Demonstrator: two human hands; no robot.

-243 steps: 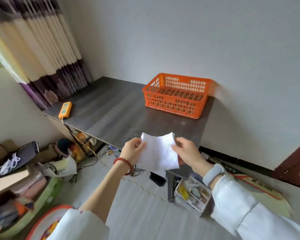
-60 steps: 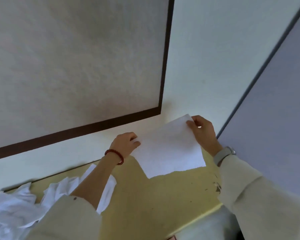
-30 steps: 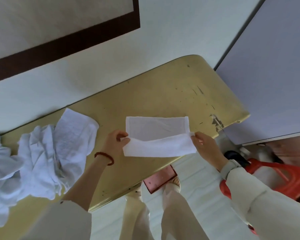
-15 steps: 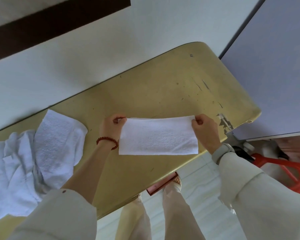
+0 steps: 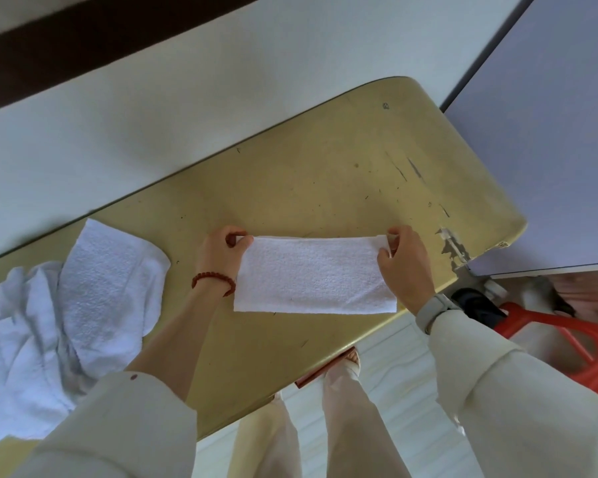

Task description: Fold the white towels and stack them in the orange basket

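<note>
Both hands [image 5: 221, 257] [image 5: 403, 267] pinch the towel [image 5: 313, 274], long axis left-right.

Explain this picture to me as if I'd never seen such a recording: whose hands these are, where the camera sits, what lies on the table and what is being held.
There is no machine here. A person wears a wide-angle camera on the head, so the view looks down over their own arms and legs.

The left hand, with a red bead bracelet at the wrist, and the right hand, with a grey watch, each pinch one far corner of a white towel. The towel is folded into a long strip over the yellow table.

To the left on the same table is a loose pile of unfolded white towels.

Beyond the table's right end you can see part of a red plastic stool on the floor. The orange basket for the folded towels is not in this picture.
</note>
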